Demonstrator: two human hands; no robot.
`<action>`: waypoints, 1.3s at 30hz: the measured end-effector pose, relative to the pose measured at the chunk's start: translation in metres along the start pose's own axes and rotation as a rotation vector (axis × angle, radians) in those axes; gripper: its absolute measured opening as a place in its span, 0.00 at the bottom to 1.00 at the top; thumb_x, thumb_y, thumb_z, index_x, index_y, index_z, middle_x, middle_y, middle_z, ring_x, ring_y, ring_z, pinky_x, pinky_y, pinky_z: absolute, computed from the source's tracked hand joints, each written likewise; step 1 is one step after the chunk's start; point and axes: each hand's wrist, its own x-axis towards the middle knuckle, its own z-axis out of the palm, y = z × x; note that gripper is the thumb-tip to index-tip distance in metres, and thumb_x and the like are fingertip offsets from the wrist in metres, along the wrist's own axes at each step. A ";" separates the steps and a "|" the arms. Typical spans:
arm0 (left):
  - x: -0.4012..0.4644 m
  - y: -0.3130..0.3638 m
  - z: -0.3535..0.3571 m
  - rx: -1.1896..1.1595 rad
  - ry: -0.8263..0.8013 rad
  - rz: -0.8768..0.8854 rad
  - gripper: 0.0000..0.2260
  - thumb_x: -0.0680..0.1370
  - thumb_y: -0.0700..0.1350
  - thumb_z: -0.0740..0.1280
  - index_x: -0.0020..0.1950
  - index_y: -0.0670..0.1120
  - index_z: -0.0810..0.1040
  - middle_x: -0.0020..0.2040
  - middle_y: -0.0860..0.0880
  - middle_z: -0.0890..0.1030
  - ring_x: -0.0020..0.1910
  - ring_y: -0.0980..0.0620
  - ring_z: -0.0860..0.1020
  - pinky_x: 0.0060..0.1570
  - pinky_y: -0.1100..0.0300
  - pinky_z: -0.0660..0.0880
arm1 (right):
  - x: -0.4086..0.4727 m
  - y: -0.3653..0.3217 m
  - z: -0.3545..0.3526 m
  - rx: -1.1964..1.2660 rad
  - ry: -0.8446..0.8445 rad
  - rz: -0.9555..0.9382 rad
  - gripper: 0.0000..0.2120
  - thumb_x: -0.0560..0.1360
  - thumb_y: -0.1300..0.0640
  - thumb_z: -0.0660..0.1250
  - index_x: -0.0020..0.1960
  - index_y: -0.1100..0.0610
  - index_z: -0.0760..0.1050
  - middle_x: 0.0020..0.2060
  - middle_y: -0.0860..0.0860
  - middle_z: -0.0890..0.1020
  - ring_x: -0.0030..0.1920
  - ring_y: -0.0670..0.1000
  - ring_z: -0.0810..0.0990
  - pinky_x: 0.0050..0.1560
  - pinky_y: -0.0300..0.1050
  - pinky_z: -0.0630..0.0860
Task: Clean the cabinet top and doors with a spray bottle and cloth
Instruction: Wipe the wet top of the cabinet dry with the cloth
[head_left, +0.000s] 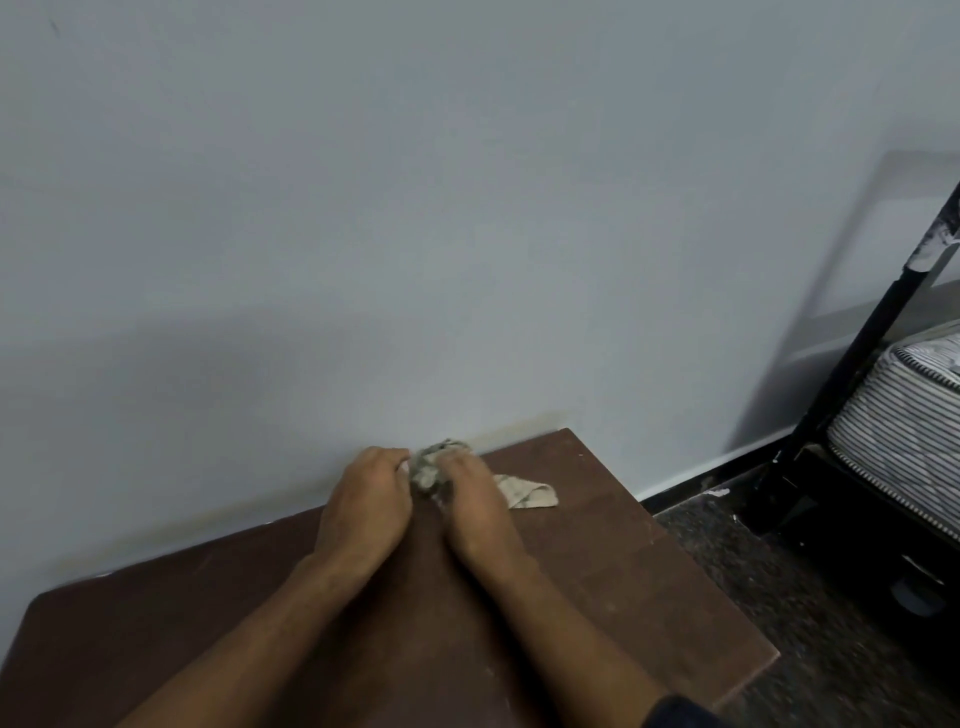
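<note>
Both hands press the bunched cloth (434, 470) at the far edge of the cabinet top (597, 566), near the wall (467, 208). The left hand (366, 501) and right hand (475, 506) are closed on it. It is best to gather the loose right corner and push flat, even strokes. The cloth is soft, mottled and crumpled; the brown top looks hard, matte and speckled. No spray bottle is in view.

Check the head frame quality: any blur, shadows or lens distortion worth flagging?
Head view: soft overall, with the cloth and both hands, left hand and right hand, slightly smeared; a broad soft shadow lies on the wall above the cabinet top; a hard diagonal shadow falls beside the bed frame; wide-angle bending shows at the edges; no glare.
</note>
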 end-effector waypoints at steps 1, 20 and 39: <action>0.002 -0.002 0.002 -0.013 0.012 -0.002 0.11 0.80 0.41 0.61 0.55 0.45 0.82 0.53 0.45 0.82 0.54 0.46 0.78 0.57 0.53 0.73 | -0.004 -0.015 0.007 0.024 -0.026 -0.035 0.13 0.78 0.62 0.63 0.61 0.61 0.78 0.59 0.59 0.80 0.61 0.58 0.76 0.66 0.53 0.70; -0.020 -0.033 -0.013 0.041 -0.201 0.124 0.17 0.81 0.55 0.60 0.66 0.50 0.75 0.62 0.56 0.77 0.61 0.58 0.73 0.63 0.59 0.70 | 0.002 0.078 -0.097 -0.103 0.065 0.234 0.18 0.77 0.65 0.62 0.65 0.55 0.76 0.65 0.55 0.77 0.66 0.54 0.74 0.70 0.45 0.67; -0.044 0.012 0.019 0.011 -0.235 0.154 0.22 0.81 0.56 0.59 0.74 0.50 0.67 0.72 0.54 0.70 0.70 0.56 0.67 0.69 0.60 0.63 | -0.031 0.104 -0.126 -0.142 0.025 0.312 0.22 0.79 0.58 0.63 0.73 0.52 0.70 0.71 0.51 0.73 0.71 0.54 0.71 0.71 0.46 0.65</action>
